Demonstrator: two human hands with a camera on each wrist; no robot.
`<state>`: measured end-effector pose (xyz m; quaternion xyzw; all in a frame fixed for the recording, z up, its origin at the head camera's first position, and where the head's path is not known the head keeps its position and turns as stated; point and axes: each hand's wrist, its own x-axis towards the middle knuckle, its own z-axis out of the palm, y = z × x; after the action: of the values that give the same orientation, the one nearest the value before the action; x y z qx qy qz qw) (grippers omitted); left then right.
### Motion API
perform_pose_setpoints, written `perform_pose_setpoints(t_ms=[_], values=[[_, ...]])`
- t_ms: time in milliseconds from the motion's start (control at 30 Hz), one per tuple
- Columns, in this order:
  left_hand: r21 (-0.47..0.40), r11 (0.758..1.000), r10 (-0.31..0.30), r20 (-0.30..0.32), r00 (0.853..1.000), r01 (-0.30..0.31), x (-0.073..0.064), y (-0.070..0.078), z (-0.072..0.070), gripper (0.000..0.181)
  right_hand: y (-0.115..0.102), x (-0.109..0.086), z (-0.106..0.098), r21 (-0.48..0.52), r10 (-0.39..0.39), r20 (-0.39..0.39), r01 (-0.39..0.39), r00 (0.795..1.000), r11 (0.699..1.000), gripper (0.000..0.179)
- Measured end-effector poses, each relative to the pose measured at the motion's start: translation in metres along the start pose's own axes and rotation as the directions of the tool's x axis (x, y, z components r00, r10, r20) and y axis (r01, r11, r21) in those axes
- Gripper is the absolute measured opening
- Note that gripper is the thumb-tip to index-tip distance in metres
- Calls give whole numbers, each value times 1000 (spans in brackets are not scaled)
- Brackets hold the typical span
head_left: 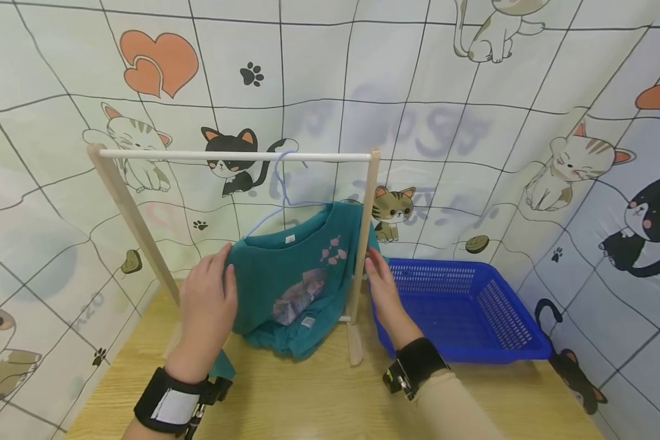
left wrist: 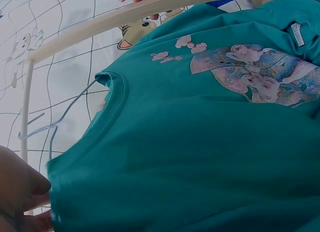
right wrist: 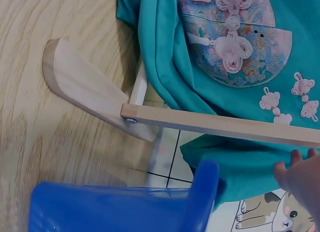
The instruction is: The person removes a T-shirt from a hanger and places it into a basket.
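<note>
My left grip (head_left: 206, 299), touching the shoulder of a teal, pink-printed fabric shirt (head_left: 297, 266); whether pinching, I cannot tell. My right grip (head_left: 385, 292), loose-fingered, beside its other sleeve. Shirt hung on lilac hanger (head_left: 265, 221), pale wooden rack (head_left: 365, 229). Blue plastic basket (head_left: 440, 324), right.

Just one shirt (head_left: 264, 263), one hanger (head_left: 285, 194) and one rack (head_left: 136, 226). The rack's got two wooden posts (head_left: 366, 226) and two white bars (head_left: 170, 155), counting the low one mostly hidden by the shirt. Two white labels (head_left: 290, 239) on the shirt, that's it. One left hand (head_left: 206, 299), one right hand (head_left: 385, 293), two wristbands (head_left: 420, 357). One basket (head_left: 473, 354), one table (head_left: 308, 397). I get four paw prints (head_left: 251, 74) from the head view; can't total the cats (head_left: 236, 183), some get cut off lol.
</note>
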<state>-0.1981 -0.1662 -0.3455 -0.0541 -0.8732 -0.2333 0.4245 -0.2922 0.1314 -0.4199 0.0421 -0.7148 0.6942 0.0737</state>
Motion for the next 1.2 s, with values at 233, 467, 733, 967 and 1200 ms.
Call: perform_pose_setpoints(t_ms=[233, 467, 733, 967, 1200], values=[[-27, 997, -64, 60, 996, 66, 2, 2, -2, 29, -1, 4, 6, 70, -74, 11, 73, 997, 995, 51], [-71, 994, -80, 100, 992, 88, 5, 4, 0, 29, 3, 7, 7, 55, -127, -9, 127, 992, 990, 45], [-166, 978, -116, 72, 991, 127, 5, 6, 1, 24, -1, 6, 7, 23, -101, 2, 101, 995, 995, 45], [-176, 978, -109, 30, 994, 112, 3, 7, 3, 25, -22, -5, 5, 29, -103, 49, 101, 994, 994, 41], [-212, 974, -92, -50, 994, 80, 5, 6, 4, 23, -4, 5, 5, 19, -104, 45, 103, 994, 994, 44]])
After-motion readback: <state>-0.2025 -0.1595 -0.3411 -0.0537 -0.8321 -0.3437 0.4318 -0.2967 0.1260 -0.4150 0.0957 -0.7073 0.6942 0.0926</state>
